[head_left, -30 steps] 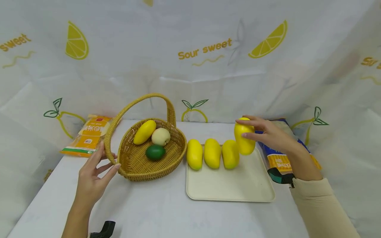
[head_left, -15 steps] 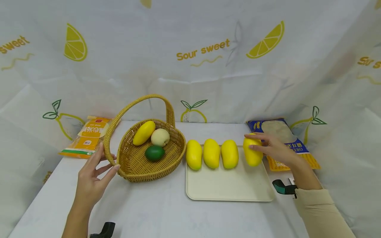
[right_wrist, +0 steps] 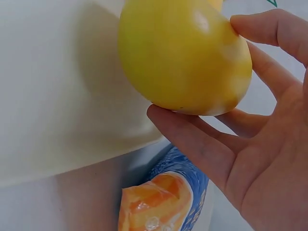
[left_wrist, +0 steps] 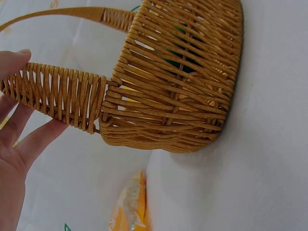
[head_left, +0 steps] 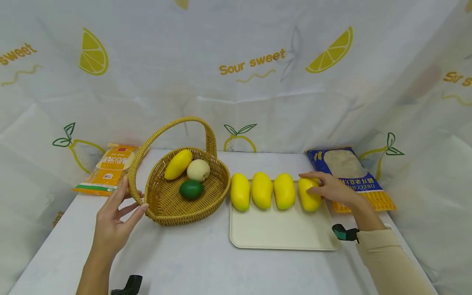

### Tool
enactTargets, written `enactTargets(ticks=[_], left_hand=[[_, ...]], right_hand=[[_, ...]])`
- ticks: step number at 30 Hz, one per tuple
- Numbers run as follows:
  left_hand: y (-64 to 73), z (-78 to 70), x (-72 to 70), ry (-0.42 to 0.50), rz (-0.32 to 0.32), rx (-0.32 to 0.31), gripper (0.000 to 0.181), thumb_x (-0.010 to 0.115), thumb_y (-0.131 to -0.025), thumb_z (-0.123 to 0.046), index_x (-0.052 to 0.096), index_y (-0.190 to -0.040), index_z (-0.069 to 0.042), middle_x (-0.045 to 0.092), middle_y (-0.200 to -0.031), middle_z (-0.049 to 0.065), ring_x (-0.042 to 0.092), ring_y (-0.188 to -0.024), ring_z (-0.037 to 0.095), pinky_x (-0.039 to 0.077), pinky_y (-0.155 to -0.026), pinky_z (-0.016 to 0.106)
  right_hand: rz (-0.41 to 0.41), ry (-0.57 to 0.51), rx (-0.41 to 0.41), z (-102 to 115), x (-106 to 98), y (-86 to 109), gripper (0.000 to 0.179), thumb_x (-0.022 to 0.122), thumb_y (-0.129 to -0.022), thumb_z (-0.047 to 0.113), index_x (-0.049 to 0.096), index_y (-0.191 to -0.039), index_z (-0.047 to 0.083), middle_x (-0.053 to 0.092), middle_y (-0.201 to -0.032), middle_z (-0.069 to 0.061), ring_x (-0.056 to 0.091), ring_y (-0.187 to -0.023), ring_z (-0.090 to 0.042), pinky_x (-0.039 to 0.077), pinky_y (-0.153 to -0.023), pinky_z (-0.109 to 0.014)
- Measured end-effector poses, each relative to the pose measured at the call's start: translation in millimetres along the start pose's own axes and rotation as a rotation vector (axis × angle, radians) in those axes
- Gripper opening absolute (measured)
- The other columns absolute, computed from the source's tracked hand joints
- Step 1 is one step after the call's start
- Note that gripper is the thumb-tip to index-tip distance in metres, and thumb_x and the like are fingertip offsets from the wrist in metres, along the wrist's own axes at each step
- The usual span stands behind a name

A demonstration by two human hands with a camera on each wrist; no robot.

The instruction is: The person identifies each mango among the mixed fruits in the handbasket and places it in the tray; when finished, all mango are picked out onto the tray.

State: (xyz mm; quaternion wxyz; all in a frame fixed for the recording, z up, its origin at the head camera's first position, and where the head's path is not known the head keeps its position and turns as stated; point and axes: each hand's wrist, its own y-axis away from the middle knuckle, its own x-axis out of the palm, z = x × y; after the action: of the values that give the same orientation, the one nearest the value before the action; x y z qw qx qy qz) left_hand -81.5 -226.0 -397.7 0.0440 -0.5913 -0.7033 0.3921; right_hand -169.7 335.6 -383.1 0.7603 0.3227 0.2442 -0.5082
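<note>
My left hand (head_left: 114, 223) holds the handle (left_wrist: 60, 94) of a woven basket (head_left: 184, 220) near its base, thumb on one side and fingers on the other. Inside the basket lie a yellow mango (head_left: 178, 164), a pale round fruit (head_left: 198, 170) and a dark green oval fruit (head_left: 191, 189). With curled fingers and thumb, my right hand (head_left: 333, 191) grips a mango (right_wrist: 180, 53) at the right end of a cream tray (head_left: 280, 233). Whether that mango bears fully on the tray is hard to tell. Three more mangoes (head_left: 261, 190) stand in a row to its left.
An orange food bag (head_left: 110, 170) lies behind the left hand. Beyond the tray's right side is a blue and orange pasta bag (head_left: 346, 164), partly behind the right hand. A white printed curtain (head_left: 166, 82) hangs behind the white table (head_left: 184, 262).
My right hand has carried its mango right and then down to the tray's right end, beside the other mangoes. The left hand stays on the basket handle.
</note>
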Motion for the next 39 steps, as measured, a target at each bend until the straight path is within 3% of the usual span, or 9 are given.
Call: enactTargets(ticks=[8,24,30,35,39], left_hand=[[-0.9,-1.2,0.4,0.006,-0.003,0.020,0.103,0.073,-0.069,0.031,0.036,-0.158,-0.006,0.058,-0.118,-0.024,0.060,-0.108,-0.007,0.055,-0.087,0.006],[0.0,1.0,0.6,-0.005,0.001,0.005,0.102,0.073,-0.070,0.030,0.035,-0.158,-0.006,0.057,-0.118,-0.025,0.059,-0.109,-0.007,0.055,-0.087,0.006],[-0.6,0.4,0.4,-0.007,0.004,0.004,0.102,0.073,-0.070,0.030,0.035,-0.158,-0.006,0.058,-0.119,-0.025,0.059,-0.108,-0.007,0.055,-0.087,0.006],[-0.8,0.7,0.2,-0.011,-0.001,0.019,0.103,0.073,-0.069,0.030,0.036,-0.158,-0.006,0.057,-0.118,-0.024,0.059,-0.108,-0.007,0.055,-0.086,0.006],[-0.8,0.5,0.1,0.000,0.003,-0.004,0.103,0.073,-0.069,0.031,0.036,-0.158,-0.007,0.057,-0.118,-0.024,0.059,-0.108,-0.007,0.055,-0.087,0.006]], right_hand=[[0.029,0.011,0.013,-7,5,-8.4,0.062,0.065,-0.098,0.021,0.043,-0.154,0.006,0.037,-0.159,-0.029,0.055,-0.106,-0.028,0.054,-0.079,-0.032],[0.039,-0.007,0.039,-9,5,-11.6,0.064,0.062,-0.102,0.030,0.040,-0.156,0.006,0.032,-0.160,-0.030,0.057,-0.114,-0.035,0.056,-0.083,-0.034],[0.048,0.022,0.040,-9,4,-10.4,0.066,0.064,-0.101,0.031,0.038,-0.157,0.006,0.029,-0.162,-0.031,0.052,-0.131,-0.049,0.059,-0.098,-0.050],[0.042,0.023,0.018,-7,3,-10.0,0.068,0.066,-0.099,0.030,0.038,-0.157,0.004,0.030,-0.162,-0.031,0.042,-0.139,-0.059,0.048,-0.109,-0.066],[0.030,0.031,0.021,-6,2,-8.8,0.071,0.067,-0.098,0.030,0.037,-0.157,0.005,0.029,-0.162,-0.032,0.037,-0.140,-0.063,0.044,-0.109,-0.071]])
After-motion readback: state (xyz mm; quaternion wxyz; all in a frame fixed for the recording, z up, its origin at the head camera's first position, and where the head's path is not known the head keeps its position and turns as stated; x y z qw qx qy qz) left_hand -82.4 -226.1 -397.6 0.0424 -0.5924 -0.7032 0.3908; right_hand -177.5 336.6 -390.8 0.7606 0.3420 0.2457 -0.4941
